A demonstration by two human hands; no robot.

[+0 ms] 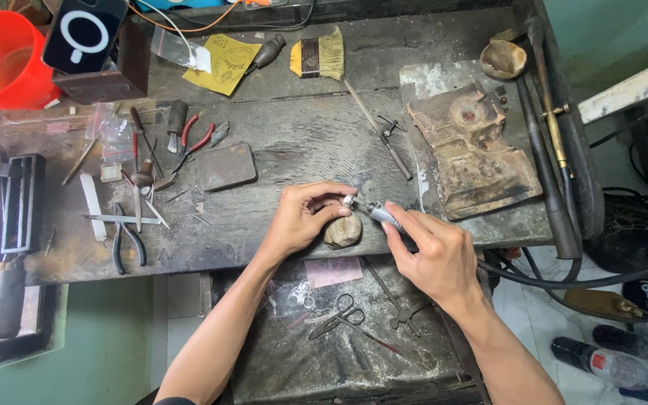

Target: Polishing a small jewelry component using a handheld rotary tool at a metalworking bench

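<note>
Now we pinch a small silvery piece (pixel 347 201) in our left hand (pixel 301 217), just above the rounded wooden peg (pixel 342 232), while our right hand (pixel 433 255) closes around the rotary handpiece (pixel 381 215) beside that peg, pliers (pixel 127 241) lying well left of it.

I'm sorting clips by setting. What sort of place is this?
Likely a small jeweller's or metalworker's bench. The right hand holds a rotary handpiece to a small piece in the left hand; pliers and a scorched soldering block lie on the worn bench.
</note>
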